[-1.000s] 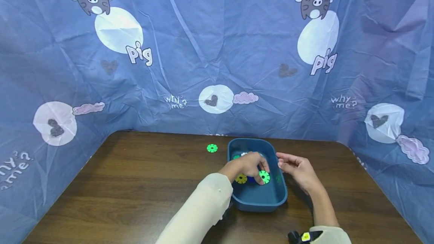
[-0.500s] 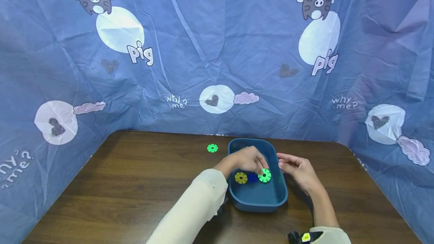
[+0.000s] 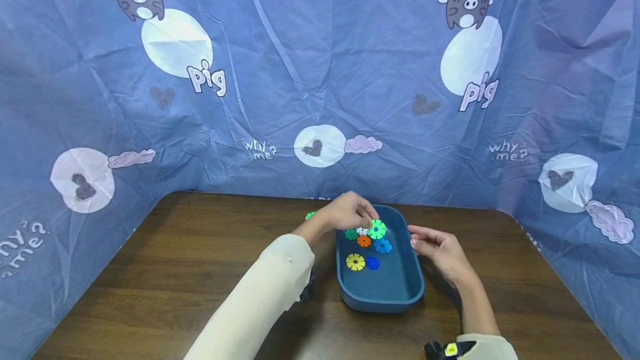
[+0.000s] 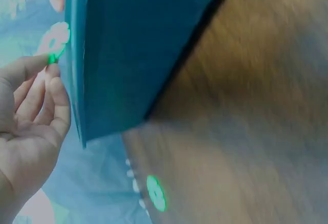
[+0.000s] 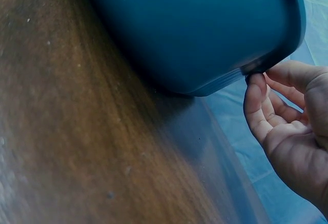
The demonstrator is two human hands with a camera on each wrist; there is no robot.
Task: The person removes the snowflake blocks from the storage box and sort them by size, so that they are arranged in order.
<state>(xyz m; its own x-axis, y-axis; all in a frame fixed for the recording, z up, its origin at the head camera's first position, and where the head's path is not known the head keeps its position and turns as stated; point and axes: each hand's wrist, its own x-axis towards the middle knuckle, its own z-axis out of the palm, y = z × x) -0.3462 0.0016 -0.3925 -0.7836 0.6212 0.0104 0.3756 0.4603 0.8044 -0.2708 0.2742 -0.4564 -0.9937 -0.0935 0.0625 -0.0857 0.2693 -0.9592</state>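
My left hand (image 3: 351, 211) pinches a bright green interlocking plastic disc (image 3: 377, 229) between thumb and fingers, above the far part of a blue plastic bin (image 3: 382, 305). Inside the bin lie a yellow disc (image 3: 355, 262), a dark blue disc (image 3: 372, 263), a lighter blue disc (image 3: 383, 245), an orange disc (image 3: 364, 241), a dark green disc (image 3: 351, 234) and a white disc (image 3: 363, 231), partly covered. At the bin's right side, my right hand (image 3: 442, 251) pinches the rim with thumb and fingertips, as the right wrist view (image 5: 292, 126) shows from below.
Left of the bin, another green disc (image 3: 310, 215) lies on the brown wooden table (image 3: 200, 260), partly hidden by my left arm. A blue printed cloth (image 3: 280, 99) hangs behind the table's far edge.
My left hand has lifted the green disc and moved it away from me and slightly left, uncovering discs in the bin. The right hand has stayed at the rim.
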